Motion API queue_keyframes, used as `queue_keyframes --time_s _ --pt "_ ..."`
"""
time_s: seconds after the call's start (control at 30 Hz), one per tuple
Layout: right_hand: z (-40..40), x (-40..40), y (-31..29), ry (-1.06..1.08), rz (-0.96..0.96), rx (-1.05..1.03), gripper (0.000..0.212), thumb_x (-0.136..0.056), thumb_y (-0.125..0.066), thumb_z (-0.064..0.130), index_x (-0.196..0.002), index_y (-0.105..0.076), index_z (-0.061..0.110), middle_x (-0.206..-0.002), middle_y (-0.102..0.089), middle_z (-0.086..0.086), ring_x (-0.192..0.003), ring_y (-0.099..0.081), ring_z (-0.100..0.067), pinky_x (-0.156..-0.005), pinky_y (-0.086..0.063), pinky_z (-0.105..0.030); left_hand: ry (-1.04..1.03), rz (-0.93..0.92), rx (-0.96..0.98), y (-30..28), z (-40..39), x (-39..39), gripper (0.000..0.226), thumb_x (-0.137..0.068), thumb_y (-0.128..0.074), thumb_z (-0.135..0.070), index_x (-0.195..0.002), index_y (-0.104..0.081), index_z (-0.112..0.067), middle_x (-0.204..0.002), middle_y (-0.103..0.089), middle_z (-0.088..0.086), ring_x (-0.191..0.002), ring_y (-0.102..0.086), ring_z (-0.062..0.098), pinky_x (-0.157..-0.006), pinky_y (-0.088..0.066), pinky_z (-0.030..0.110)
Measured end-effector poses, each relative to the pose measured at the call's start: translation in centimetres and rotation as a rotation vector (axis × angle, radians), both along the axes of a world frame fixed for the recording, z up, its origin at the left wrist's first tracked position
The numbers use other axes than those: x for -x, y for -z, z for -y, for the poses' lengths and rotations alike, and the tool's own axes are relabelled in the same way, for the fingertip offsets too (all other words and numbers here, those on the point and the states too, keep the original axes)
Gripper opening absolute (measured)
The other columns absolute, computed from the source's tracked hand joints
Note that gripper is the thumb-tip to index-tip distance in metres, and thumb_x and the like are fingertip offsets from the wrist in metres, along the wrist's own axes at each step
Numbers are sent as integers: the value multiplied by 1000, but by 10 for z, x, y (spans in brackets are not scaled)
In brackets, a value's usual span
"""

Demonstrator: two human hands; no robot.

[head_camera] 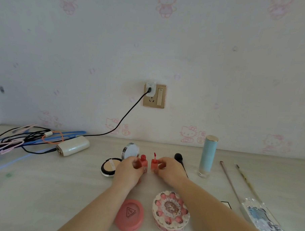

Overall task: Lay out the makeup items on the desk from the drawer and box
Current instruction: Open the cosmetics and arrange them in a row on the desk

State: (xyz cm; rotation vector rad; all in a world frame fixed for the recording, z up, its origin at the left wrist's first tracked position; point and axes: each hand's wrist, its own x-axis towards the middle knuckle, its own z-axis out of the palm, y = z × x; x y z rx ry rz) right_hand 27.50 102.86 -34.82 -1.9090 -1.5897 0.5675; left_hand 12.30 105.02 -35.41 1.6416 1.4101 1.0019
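- Between my two hands, over the middle of the desk (61,177), I hold a small red lip tint that has been pulled apart into two pieces.
- My left hand (128,172) pinches the lip tint bottle (143,161) between thumb and fingertips; its round red neck points up and the bottle stands roughly upright.
- My right hand (170,170) pinches the lip tint cap (154,164), with the red-tipped applicator wand sticking up out of it; cap and bottle are just beside each other, apart by a narrow gap.
- Just left of my left hand lies an open powder compact (109,166), its beige pan facing up and its mirrored lid (130,150) raised behind my knuckles.
- Behind my right hand a black makeup brush (178,157) lies on the desk, its handle running under my wrist.
- Further right of that hand stands a pale blue tube (208,155) with a gold top, upright.
- Well right of it, two thin pencils or brushes (230,180) lie side by side, angled toward me; I cannot tell which they are.
- Nearer me, between my forearms, sit a round pink compact (129,214) with a triangle logo and a strawberry-patterned round case (171,212), both closed.
- By my right elbow lies a silvery blue packet (264,218).
- Far left of my left hand are a white power bank (73,145) and a tangle of cables (16,139); one black cable runs up to a charger in the wall socket (154,96).
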Motion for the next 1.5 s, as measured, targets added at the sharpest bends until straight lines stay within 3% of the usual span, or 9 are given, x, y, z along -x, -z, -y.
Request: queue_keyframes --time_s 0.33,0.5,0.63,0.73,0.87,1.03,1.17,1.3,1.5 --pt "19 -5 -4 44 -112 -7 58 -84 -66 25 -136 -40 26 -104 -56 7 -94 -56 -10 -79 -46 -23 39 20 32 -8 9 6 10 -79 -72 -15 -81 -65 -20 -84 -69 -5 -86 -65 22 -73 -55 36" --pt "48 -19 -11 60 -57 -64 46 -88 -60 18 -130 -47 26 -100 -55 11 -88 -54 -4 -73 -42 -16 -24 53 97 -11 22 18 44 -82 -69 -13 -124 -55 -11 -115 -62 8 -103 -61 24 -87 -53 42" --pt "68 -36 -21 128 66 -85 40 -89 -57 18 -128 -50 23 -107 -57 7 -95 -56 -10 -82 -47 -22 -98 37 -16 -24 36 25 17 -83 -66 -14 -99 -62 -18 -100 -67 5 -87 -62 28 -81 -52 39" --pt "74 -44 -24 183 168 -42 32 -91 -55 25 -122 -54 20 -113 -60 2 -100 -59 -16 -83 -50 -28 10 -48 -179 -35 50 13 20 -84 -65 -13 -80 -61 -31 -85 -67 -9 -74 -62 15 -67 -46 19" --pt "75 -46 -23 266 254 3 31 -91 -53 35 -116 -58 19 -108 -64 3 -98 -61 -17 -76 -49 -27 262 -236 -234 -43 60 -20 15 -88 -62 -17 -93 -66 -30 -90 -66 -16 -84 -61 -1 -70 -42 5" --pt "63 -44 -17 281 340 52 37 -90 -51 42 -117 -57 18 -108 -64 -1 -97 -63 -20 -75 -50 -29 367 -453 -180 -38 50 -63 33 -94 -51 -18 -126 -58 -20 -123 -63 -4 -111 -59 9 -100 -44 28" --pt "51 -41 -13 275 422 69 29 -93 -49 36 -108 -59 13 -107 -62 -5 -96 -64 -23 -72 -49 -31 315 -411 -48 -34 38 -90 39 -97 -40 -12 -135 -48 -14 -135 -54 5 -121 -52 17 -89 -35 18" --pt "43 -41 -8 273 506 74 25 -93 -45 8 -115 -57 10 -118 -57 -9 -105 -61 -26 -82 -49 -34 358 -388 -17 -32 31 -108 35 -94 -34 -6 -114 -63 -13 -99 -58 1 -96 -54 18 -80 -38 23" --pt "46 -45 -10 318 333 106 21 -94 -46 17 -110 -58 11 -112 -63 -8 -102 -62 -24 -74 -46 -30 325 -156 69 -31 32 -110 48 -95 -37 -5 -142 -39 -15 -131 -55 12 -117 -54 25 -97 -42 29"
